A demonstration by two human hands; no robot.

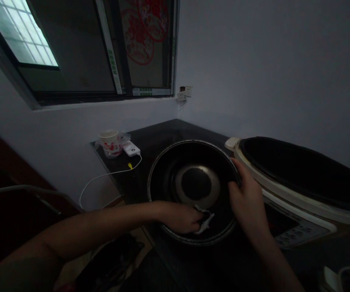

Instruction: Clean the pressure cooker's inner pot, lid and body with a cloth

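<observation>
A round dark pot (165,178) with a worn, light-edged rim rests on the black countertop, its inside facing me. A shiny ring surrounds the dark centre of its bottom. My left hand (179,217) reaches over the near rim into the pot, closed on a crumpled whitish cloth (206,224) against the lower inner wall. Whether it is cloth or paper is hard to tell in the dim light. My right hand (248,198) grips the pot's right rim, thumb inside and fingers around the outside.
A large cream cooker (297,233) with a dark opening stands at the right, close to my right hand. On the counter (169,132) at the left are a bagged paper cup (111,144) and a white device (131,149) with a cable (102,175). Wall sockets (184,93) sit in the corner.
</observation>
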